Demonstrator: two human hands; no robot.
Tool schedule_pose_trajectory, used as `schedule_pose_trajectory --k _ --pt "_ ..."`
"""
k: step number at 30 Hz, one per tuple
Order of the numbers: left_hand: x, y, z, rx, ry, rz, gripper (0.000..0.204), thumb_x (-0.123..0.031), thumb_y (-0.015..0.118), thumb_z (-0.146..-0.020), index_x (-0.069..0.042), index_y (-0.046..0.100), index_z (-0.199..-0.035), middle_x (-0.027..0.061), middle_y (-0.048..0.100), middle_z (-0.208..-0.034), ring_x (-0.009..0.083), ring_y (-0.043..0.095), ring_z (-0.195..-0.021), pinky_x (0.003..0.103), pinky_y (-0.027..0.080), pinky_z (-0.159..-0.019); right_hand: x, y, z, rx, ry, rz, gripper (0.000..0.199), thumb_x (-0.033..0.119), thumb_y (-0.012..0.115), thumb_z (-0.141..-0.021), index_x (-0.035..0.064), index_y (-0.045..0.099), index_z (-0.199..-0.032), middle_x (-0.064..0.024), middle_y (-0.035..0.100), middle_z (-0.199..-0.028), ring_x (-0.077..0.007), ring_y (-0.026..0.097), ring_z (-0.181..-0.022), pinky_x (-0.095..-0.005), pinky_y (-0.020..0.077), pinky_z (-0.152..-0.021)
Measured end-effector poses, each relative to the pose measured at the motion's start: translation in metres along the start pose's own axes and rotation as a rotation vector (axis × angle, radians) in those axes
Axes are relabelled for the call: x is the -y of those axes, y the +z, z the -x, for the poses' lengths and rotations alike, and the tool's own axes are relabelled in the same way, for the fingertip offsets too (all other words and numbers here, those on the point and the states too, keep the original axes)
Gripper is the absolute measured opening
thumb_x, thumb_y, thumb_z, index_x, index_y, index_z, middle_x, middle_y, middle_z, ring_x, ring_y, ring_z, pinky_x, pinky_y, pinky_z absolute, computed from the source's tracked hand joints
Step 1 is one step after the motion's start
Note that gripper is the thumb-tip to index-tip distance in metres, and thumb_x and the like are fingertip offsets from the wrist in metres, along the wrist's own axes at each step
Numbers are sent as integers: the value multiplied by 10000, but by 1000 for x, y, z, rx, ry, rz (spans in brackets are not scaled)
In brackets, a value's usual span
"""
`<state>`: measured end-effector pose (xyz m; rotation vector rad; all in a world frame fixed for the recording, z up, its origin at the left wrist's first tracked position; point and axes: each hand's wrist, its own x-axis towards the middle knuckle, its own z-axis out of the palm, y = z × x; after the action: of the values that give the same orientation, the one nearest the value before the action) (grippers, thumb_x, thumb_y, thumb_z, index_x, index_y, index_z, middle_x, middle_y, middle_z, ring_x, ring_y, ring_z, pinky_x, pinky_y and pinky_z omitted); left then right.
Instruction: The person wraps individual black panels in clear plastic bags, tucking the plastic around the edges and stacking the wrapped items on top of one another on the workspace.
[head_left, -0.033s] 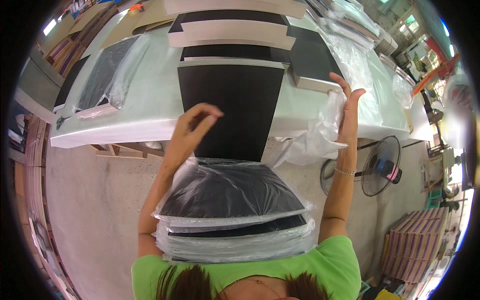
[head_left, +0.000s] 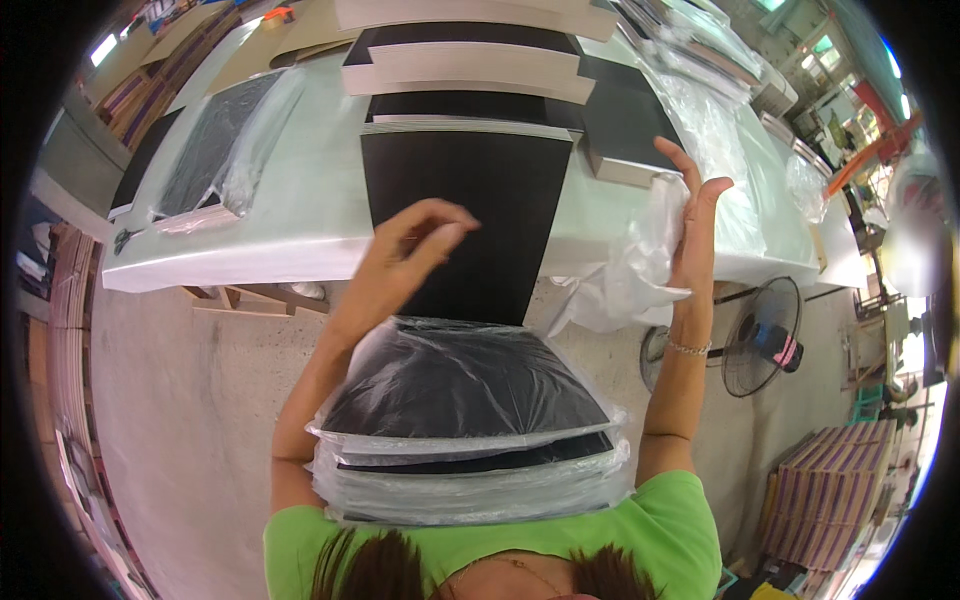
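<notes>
A black flat board [head_left: 465,180], one of a stack with pale edges, stands tilted at the table's front edge. My left hand [head_left: 405,255] hovers over it, fingers curled and thumb close to the fingertips; what they pinch, if anything, I cannot make out. My right hand [head_left: 692,215] is raised farther right, forefinger and thumb spread apart. A crumpled translucent plastic bag [head_left: 625,275] hangs from that hand, against the palm, and hides the other fingers. Between my forearms, a stack of black boards in clear plastic [head_left: 465,385] lies against my body.
More stacked black-topped boards [head_left: 480,65] run back along the white-covered table [head_left: 280,250]. Another black block [head_left: 630,115] sits right. Scissors [head_left: 125,240] and a bagged board [head_left: 215,150] lie left. A fan [head_left: 770,340] stands right, near stacked cartons [head_left: 830,490].
My left hand has moved a little to the right over the black board, its fingers still curled. My right hand and the bag have hardly moved.
</notes>
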<state>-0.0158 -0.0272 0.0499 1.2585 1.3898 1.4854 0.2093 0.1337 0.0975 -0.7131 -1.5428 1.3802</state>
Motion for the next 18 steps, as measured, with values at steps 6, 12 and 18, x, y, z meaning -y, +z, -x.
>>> schedule_pose_trajectory --k 6,12,18 --pt "-58 43 -14 125 150 39 317 -282 583 -873 -26 566 -1059 10 489 -859 93 445 -737 220 371 -672 12 57 22 206 -272 215 906 733 55 -811 70 336 -1361 -59 361 -1318 -172 344 -1198 -302 214 -1046" --pt "-63 31 9 235 293 -290 230 -185 700 -751 6 612 -844 79 532 -774 171 475 -641 280 397 -595 -2 70 27 159 -314 152 914 723 36 -816 45 250 -1391 -49 275 -1421 -183 278 -1260 -314 164 -1068" --pt "-54 24 8 233 -99 59 293 -247 650 -829 10 609 -965 17 544 -764 75 473 -681 237 386 -593 -18 74 36 224 -317 88 954 757 69 -791 30 244 -1385 -68 295 -1379 -179 308 -1198 -319 199 -1044"
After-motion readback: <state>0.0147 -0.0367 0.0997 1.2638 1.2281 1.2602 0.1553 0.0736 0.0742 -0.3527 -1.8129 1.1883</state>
